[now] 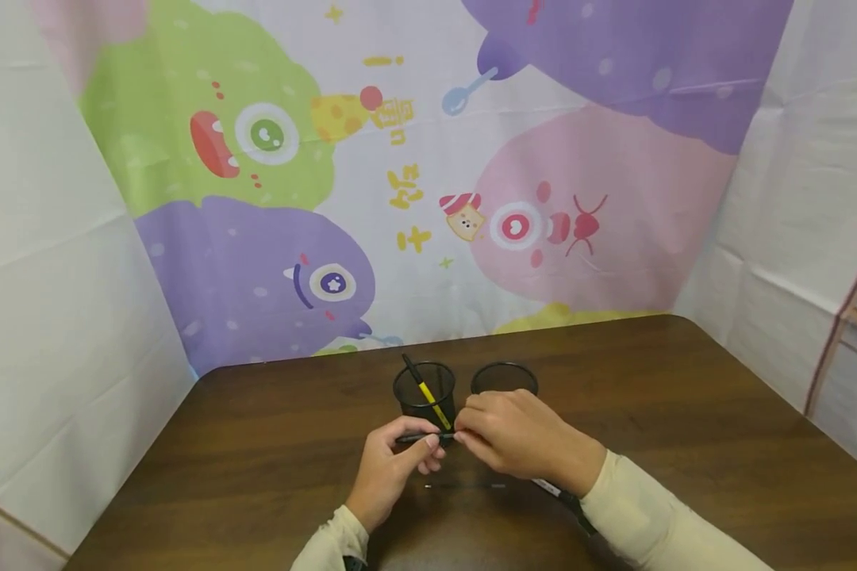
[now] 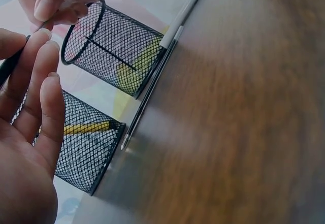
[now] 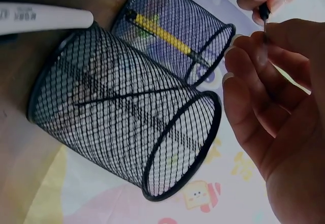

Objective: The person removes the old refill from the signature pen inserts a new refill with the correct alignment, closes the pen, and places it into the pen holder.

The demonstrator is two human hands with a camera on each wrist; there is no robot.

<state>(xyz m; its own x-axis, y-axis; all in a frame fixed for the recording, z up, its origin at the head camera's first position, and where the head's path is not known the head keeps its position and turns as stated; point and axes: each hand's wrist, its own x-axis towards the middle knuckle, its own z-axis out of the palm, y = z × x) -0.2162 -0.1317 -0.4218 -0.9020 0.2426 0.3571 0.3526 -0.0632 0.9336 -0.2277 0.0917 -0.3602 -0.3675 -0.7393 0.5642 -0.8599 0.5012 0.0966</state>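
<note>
My left hand [image 1: 391, 468] holds a slim black pen barrel [image 1: 410, 438] level between thumb and fingers, in front of the two mesh cups. At the barrel's right end, my right hand [image 1: 520, 434] pinches a thin piece [image 3: 264, 27] between thumb and forefinger. In the right wrist view this piece runs into the black tip; its kind is too small to tell. A dark pen refill [image 2: 147, 99] with a metal tip lies on the table below the hands. Beside it is a white pen [image 2: 184, 14] with a dark end, partly behind my right forearm in the head view.
A black mesh pen cup [image 1: 409, 411] behind my left hand holds a yellow and black pen [image 1: 428, 394]. Another black mesh cup [image 3: 117, 107] stands to its right, partly hidden by my right hand. A cartoon-print cloth [image 1: 428, 301] hangs behind the brown wooden table [image 1: 271, 444].
</note>
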